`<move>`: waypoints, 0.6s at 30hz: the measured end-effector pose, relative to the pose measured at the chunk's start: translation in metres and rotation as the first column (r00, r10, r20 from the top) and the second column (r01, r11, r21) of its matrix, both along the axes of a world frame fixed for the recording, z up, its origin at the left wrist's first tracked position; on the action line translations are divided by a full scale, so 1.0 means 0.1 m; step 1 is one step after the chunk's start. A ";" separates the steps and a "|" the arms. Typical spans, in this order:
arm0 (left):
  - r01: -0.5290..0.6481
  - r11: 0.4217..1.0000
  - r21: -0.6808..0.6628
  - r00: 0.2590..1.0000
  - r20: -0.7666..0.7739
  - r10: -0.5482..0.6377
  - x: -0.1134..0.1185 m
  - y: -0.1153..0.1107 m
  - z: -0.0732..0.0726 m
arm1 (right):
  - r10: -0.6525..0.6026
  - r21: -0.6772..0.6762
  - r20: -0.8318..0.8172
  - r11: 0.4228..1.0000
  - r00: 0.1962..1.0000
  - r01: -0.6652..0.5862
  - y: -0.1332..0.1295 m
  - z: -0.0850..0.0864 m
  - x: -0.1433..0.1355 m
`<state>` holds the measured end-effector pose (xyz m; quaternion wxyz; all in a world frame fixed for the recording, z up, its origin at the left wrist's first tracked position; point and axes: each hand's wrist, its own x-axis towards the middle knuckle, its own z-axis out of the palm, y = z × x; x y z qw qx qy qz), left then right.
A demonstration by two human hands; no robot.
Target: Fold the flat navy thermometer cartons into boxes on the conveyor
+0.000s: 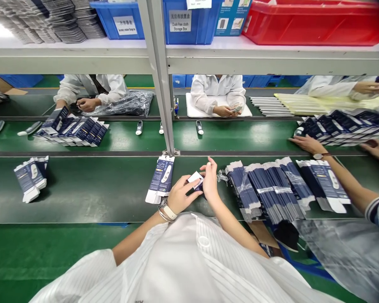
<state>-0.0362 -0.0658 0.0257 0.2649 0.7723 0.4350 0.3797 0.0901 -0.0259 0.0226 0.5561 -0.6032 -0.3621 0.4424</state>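
Near the middle of the green work surface, my left hand (180, 194) is closed round a small dark blue box (196, 187) whose white end flap stands up. My right hand (210, 180) touches the box from the right, with its fingers bent over the flap end. Just left of my hands lies a stack of flat blue and white cartons (161, 179). To the right of my hands are bundles of flattened cartons (268, 189), some wrapped in clear plastic, and a scrap of clear plastic (222, 176).
A metal post (159, 75) stands ahead. Beyond it, a green belt (233, 136) carries white devices and groups of boxes (72, 129). Another person's hand (311, 145) reaches in at the right. More cartons (31, 176) lie far left. Bins (316, 23) fill the shelf above.
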 end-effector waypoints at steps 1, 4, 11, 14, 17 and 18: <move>-0.008 1.000 0.019 1.000 0.007 0.008 0.00 0.00 -0.02 | -0.003 -0.008 0.007 1.000 1.000 0.003 0.00 0.00 0.00; -0.019 0.999 0.051 1.000 0.022 0.018 0.00 0.01 -0.05 | -0.007 -0.022 0.035 1.000 0.999 0.008 -0.01 -0.02 -0.01; -0.017 1.000 0.021 0.996 -0.091 0.019 0.00 0.03 0.00 | -0.013 -0.028 0.070 0.999 0.997 0.015 -0.03 -0.04 0.00; -0.057 0.995 -0.082 0.994 -0.094 0.050 0.00 0.01 -0.01 | -0.026 -0.022 0.051 0.999 0.998 0.027 -0.02 -0.03 0.00; -0.079 0.966 -0.245 0.996 0.017 0.086 0.03 -0.01 -0.07 | -0.016 -0.030 0.021 0.999 1.000 0.016 0.01 0.00 0.00; -0.056 0.949 -0.312 0.992 0.088 0.088 0.04 -0.01 -0.11 | -0.008 -0.040 0.016 0.999 1.000 0.008 0.03 0.00 0.01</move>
